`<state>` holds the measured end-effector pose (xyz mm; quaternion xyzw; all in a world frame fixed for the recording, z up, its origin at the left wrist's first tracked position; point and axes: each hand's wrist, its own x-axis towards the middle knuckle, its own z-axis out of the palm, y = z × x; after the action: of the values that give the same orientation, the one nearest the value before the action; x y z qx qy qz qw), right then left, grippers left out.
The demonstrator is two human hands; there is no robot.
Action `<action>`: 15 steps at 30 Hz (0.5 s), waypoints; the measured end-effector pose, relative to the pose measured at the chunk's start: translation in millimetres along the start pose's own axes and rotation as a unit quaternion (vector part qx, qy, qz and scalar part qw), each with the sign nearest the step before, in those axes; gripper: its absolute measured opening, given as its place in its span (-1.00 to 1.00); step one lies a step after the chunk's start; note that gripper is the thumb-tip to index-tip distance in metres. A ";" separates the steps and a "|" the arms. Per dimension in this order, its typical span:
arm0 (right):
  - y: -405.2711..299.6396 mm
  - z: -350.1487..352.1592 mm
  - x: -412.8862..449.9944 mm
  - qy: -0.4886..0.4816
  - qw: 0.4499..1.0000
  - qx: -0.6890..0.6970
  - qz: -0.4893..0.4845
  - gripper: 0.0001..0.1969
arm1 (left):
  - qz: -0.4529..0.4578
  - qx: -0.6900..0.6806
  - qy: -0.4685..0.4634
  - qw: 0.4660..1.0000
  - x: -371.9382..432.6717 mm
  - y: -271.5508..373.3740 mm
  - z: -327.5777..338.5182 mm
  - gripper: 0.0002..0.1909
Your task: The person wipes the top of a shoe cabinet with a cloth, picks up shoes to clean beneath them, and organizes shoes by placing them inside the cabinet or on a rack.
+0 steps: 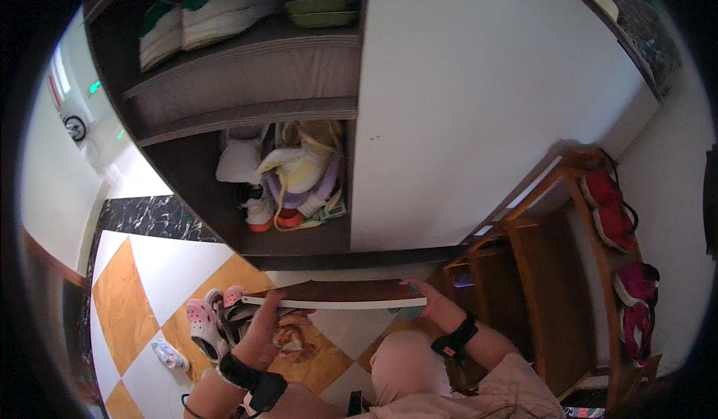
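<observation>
A dark brown board with a white front edge [342, 303] lies level between my two hands, low in front of the cabinet. My left hand [268, 321] grips its left end, and my right hand [422, 298] grips its right end. Both wrists wear black straps. Beyond the board stands a dark shoe cabinet, its left side uncovered and its right side behind a white panel [477, 110]. In the lower compartment, white, yellow and lilac shoes [300, 175] are heaped together. White shoes with green parts [207, 18] and green slippers [322, 12] rest on the top shelf.
Pink and white clogs [203, 326] and other footwear stand on the checkered floor at the left, near a clear crumpled item [170, 355]. A wooden rack [603, 284] with red shoes [608, 211] and magenta shoes [636, 312] stands at the right. My knees are below the board.
</observation>
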<state>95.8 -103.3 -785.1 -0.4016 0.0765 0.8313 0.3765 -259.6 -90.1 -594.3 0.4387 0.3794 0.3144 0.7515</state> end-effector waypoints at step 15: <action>-70.6 -121.7 -0.2 -0.213 0.960 0.092 -0.159 -0.62 | -0.108 -0.187 -0.084 0.973 183.3 -63.0 94.6 -0.53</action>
<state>218.7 -105.9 -853.6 -0.1855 0.0057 0.8164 0.5469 -76.5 -8.6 -673.9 0.2717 0.2946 0.2583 0.8790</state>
